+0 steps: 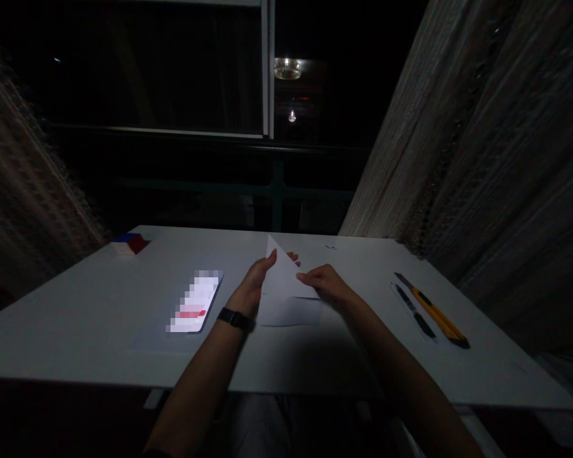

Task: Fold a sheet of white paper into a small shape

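Both hands work on 1 white paper sheet [289, 308] lying near the middle of the white table [76, 318]. The left hand [254, 283], with a dark band [235, 319] on its wrist, pinches the sheet's raised pointed flap with its fingers close together, and the right hand [328, 286] grips the flap's other edge with narrow, curled fingers. A lit phone [195, 302] lies just left of the left hand, a red-and-blue block [130, 243] sits at the far left corner, and a yellow utility knife [434, 313] and black pen [413, 312] lie side by side well to the right.

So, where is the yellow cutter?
Head view: the yellow cutter lies on the table, far right, beside a black pen, right of the right hand.
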A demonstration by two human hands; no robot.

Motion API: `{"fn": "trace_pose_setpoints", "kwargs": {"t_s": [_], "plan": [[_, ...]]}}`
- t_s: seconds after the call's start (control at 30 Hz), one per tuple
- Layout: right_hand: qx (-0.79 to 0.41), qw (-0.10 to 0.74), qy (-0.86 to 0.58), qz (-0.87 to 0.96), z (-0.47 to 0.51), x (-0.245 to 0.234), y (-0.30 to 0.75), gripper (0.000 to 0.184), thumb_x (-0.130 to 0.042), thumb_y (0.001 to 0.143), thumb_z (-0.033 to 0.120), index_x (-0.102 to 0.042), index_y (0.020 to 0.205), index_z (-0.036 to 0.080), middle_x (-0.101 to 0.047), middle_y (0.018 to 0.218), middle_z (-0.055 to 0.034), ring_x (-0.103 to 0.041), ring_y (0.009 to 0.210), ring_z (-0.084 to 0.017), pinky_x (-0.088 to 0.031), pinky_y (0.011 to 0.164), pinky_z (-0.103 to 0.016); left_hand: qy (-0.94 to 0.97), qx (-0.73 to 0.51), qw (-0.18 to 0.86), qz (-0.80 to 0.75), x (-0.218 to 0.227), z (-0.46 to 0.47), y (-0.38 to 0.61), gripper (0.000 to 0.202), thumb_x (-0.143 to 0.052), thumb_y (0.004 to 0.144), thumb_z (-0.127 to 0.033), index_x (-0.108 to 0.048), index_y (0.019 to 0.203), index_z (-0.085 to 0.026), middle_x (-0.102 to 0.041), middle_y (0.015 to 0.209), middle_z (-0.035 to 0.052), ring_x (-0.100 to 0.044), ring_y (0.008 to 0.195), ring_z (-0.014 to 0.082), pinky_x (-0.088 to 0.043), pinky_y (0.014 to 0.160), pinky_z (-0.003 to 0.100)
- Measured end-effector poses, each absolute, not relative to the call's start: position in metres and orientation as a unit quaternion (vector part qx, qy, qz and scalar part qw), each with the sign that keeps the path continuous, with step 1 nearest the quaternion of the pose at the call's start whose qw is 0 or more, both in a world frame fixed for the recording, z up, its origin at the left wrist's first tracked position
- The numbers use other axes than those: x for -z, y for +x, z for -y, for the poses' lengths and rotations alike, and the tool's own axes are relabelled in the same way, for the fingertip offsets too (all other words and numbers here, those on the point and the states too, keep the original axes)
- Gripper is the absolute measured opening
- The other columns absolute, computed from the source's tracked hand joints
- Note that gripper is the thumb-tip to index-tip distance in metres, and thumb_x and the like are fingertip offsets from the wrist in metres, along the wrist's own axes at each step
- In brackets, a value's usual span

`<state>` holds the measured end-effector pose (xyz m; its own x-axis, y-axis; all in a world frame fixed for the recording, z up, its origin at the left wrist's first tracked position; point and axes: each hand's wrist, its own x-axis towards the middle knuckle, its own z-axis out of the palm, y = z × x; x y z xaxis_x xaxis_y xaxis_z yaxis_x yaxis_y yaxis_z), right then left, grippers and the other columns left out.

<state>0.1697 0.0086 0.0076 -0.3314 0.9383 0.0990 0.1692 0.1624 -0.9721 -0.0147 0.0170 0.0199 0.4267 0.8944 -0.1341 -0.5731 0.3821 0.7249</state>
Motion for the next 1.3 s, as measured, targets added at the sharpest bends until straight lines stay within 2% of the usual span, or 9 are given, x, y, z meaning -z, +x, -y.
{"fn": "trace_pose_setpoints", "kwargs": {"t_s": [0.17, 0.4, 0.63, 0.87, 1.07, 1.3], "plan": [[-0.436, 0.364, -0.454, 0.687, -0.011, -0.008, 0.173, 0.045, -0.064, 0.064, 0.053, -0.051, 0.043, 0.014, -0.033, 0.042, 0.0053, -0.026, 0.044, -0.006, -0.019, 0.045, -0.024, 0.297, -0.474, 0.773, -0.298, -0.022, -0.019, -0.018, 0.042, -0.052, 0.083, -0.036, -0.057, 0.112, -0.006, -0.063, 0.107, 0.0204, -0.061, 0.097, 0.0278, -0.047, 0.088, 0.041], [-0.417, 0.332, -0.474, 0.701, -0.009, -0.01, 0.173, 0.048, -0.061, 0.064, 0.057, -0.047, 0.043, 0.016, -0.032, 0.041, 0.0055, -0.026, 0.042, -0.006, -0.018, 0.042, -0.024, 0.329, -0.517, 0.73, -0.301, -0.02, -0.019, -0.017, 0.037, -0.057, 0.081, -0.023, -0.054, 0.116, -0.011, -0.062, 0.111, 0.0176, -0.062, 0.095, 0.0251, -0.047, 0.088, 0.042], [-0.394, 0.349, -0.508, 0.681, -0.012, -0.008, 0.171, 0.052, -0.059, 0.062, 0.061, -0.04, 0.04, 0.018, -0.028, 0.04, 0.0063, -0.022, 0.041, -0.006, -0.015, 0.042, -0.024, 0.324, -0.532, 0.726, -0.291, -0.021, -0.021, -0.021, 0.034, -0.056, 0.082, -0.025, -0.057, 0.112, -0.008, -0.063, 0.109, 0.0187, -0.062, 0.097, 0.0249, -0.047, 0.089, 0.041], [-0.416, 0.347, -0.469, 0.698, -0.014, -0.008, 0.174, 0.046, -0.062, 0.059, 0.058, -0.054, 0.046, 0.015, -0.039, 0.043, 0.0043, -0.032, 0.045, -0.007, -0.022, 0.044, -0.023, 0.314, -0.543, 0.714, -0.311, -0.022, -0.021, -0.023, 0.033, -0.054, 0.083, -0.025, -0.058, 0.111, -0.008, -0.064, 0.106, 0.0184, -0.063, 0.095, 0.0246, -0.049, 0.087, 0.039], [-0.39, 0.323, -0.484, 0.714, -0.015, -0.008, 0.178, 0.048, -0.062, 0.06, 0.057, -0.045, 0.04, 0.016, -0.031, 0.041, 0.006, -0.025, 0.043, -0.006, -0.018, 0.043, -0.023, 0.306, -0.537, 0.717, -0.321, -0.024, -0.022, -0.025, 0.034, -0.054, 0.083, -0.025, -0.058, 0.112, -0.008, -0.065, 0.104, 0.0178, -0.063, 0.095, 0.0247, -0.049, 0.085, 0.038], [-0.414, 0.318, -0.473, 0.71, -0.014, -0.014, 0.18, 0.043, -0.063, 0.06, 0.051, -0.045, 0.043, 0.016, -0.033, 0.042, 0.0065, -0.028, 0.044, -0.006, -0.02, 0.044, -0.023, 0.286, -0.539, 0.731, -0.306, -0.025, -0.02, -0.026, 0.033, -0.054, 0.083, -0.024, -0.058, 0.112, -0.009, -0.066, 0.103, 0.0166, -0.063, 0.092, 0.0241, -0.05, 0.084, 0.039]]}}
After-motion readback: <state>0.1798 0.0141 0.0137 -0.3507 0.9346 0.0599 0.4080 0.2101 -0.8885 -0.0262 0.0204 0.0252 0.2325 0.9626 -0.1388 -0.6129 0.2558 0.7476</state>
